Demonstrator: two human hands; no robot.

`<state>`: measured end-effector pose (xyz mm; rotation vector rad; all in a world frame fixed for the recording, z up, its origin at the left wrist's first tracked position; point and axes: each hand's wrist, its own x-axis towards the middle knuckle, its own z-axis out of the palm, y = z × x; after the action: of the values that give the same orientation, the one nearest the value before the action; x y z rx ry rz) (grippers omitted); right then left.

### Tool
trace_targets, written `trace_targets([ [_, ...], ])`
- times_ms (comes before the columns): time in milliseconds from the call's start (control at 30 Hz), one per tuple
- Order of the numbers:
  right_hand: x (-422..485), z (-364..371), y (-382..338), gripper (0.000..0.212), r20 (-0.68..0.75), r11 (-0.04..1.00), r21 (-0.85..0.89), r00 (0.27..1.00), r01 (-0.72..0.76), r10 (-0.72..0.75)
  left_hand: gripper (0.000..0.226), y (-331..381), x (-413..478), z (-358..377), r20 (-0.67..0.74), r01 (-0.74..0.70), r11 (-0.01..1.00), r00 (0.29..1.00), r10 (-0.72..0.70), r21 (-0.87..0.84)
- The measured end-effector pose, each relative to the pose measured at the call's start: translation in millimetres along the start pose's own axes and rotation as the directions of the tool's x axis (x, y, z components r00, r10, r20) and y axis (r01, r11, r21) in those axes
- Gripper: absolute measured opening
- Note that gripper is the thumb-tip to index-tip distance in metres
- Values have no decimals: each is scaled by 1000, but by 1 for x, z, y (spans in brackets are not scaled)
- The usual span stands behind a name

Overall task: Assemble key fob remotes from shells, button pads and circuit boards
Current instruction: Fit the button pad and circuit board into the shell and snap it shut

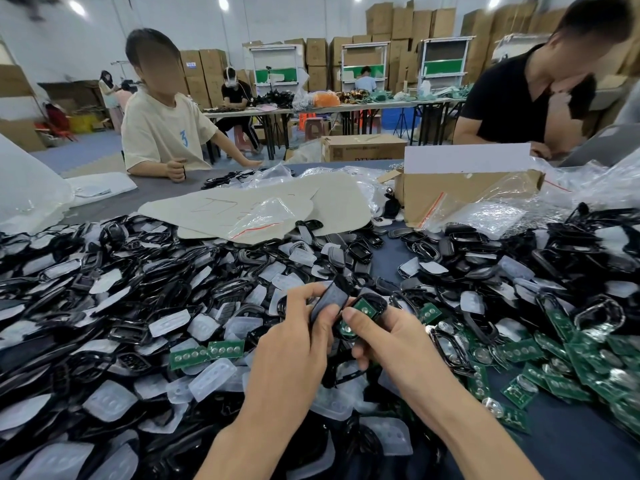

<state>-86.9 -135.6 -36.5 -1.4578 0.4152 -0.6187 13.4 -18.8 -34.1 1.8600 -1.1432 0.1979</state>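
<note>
My left hand (294,337) grips a dark key fob shell cover (331,297), tilted upright between thumb and fingers. Right beside it, my right hand (384,336) pinches a black shell half (369,308) with a green circuit board seated inside it. The two parts touch at their edges above the table. Piles of black shells (114,306) and translucent white button pads (207,379) cover the table left and front. Loose green circuit boards (568,372) lie heaped at the right, and two more boards (207,353) lie left of my hands.
An open cardboard box (464,195) and clear plastic bags (485,216) stand at the back right. Flat beige sheets (242,209) lie at the back middle. A person in a beige shirt (162,129) and a person in black (519,102) sit across the table.
</note>
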Motion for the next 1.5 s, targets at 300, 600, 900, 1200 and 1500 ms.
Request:
trace_targets([
  [300,-5,1,-7,23,58,1000,-27,998,-4,5,55,5,1,-7,81,-29,991,997,19,127],
  [600,-8,3,-12,21,112,997,71,993,-39,31,60,1,2,-7,84,-44,994,996,35,103],
  [900,-10,0,-14,27,246,955,264,967,-136,70,45,2,2,-11,22,-125,983,992,123,133],
  [1200,-4,11,-7,66,75,981,170,994,-89,78,52,6,-2,-13,186,-213,964,965,183,156],
  [1500,-3,12,-9,48,-75,961,249,987,-120,143,61,7,0,-5,193,-293,894,952,239,338],
])
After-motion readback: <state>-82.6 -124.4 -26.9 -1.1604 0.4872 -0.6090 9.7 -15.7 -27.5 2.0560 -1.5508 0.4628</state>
